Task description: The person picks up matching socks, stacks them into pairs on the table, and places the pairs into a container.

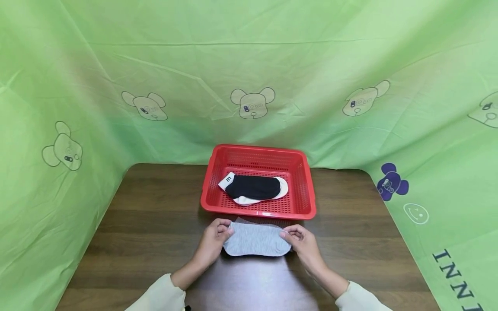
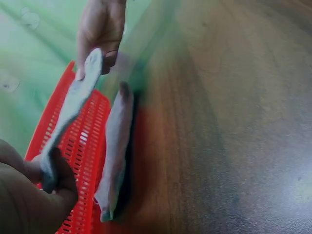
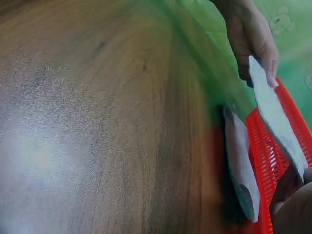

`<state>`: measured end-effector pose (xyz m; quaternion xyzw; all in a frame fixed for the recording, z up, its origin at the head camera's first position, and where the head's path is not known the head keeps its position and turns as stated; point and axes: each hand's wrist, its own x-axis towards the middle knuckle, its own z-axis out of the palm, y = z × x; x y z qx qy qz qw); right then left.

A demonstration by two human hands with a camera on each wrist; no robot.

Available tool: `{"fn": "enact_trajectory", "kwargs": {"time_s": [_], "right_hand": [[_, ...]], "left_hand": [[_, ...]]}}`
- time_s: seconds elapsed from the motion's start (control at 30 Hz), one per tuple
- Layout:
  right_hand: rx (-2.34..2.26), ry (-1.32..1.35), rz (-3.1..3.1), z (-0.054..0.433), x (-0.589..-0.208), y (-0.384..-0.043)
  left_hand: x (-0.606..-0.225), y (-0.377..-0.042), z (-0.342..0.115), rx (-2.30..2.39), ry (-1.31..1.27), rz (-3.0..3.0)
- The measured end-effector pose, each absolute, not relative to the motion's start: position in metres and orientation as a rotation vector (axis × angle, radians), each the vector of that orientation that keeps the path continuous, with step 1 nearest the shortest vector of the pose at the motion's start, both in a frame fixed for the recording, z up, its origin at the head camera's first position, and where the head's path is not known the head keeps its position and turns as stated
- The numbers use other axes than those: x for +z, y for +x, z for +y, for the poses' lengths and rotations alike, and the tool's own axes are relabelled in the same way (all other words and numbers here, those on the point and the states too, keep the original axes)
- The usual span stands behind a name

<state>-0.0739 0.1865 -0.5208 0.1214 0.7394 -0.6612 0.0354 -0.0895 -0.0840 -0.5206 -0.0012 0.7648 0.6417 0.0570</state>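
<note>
A light grey sock (image 1: 256, 239) is stretched out flat just in front of the red basket (image 1: 311, 203). My left hand (image 1: 212, 242) pinches its left end between thumb and fingers. At the other end my right hand (image 1: 305, 247) pinches it the same way. Both wrist views show this grey sock (image 2: 73, 105) raised above the table. A second, greyish-pink sock (image 3: 240, 161) lies on the table beside the basket; in the head view it is mostly hidden behind the held one. Inside the basket a black sock (image 1: 254, 186) lies over a white sock (image 1: 283, 186).
The basket stands near the back of a dark wood table (image 1: 155, 207). A green curtain (image 1: 253, 65) printed with bear heads hangs behind the table and along both sides.
</note>
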Motion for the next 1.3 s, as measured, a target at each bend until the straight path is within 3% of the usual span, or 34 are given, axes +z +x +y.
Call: {"fn": "enact_trajectory", "kwargs": {"time_s": [0.37,0.77,1.3], "right_hand": [[-2.062,0.533,2.206,0.184,-0.530,-0.082],[-1.916,0.381,2.414,0.186,-0.538,-0.089],[-1.361,0.052,2.896,0.193,-0.554,-0.097]], "left_hand": [[-0.530,-0.103,-0.092,1.899,-0.088,2.227],[-0.547,-0.123,-0.089,1.608,0.081,2.697],[-0.550,-0.120,-0.079,1.115,0.265,3.115]]}}
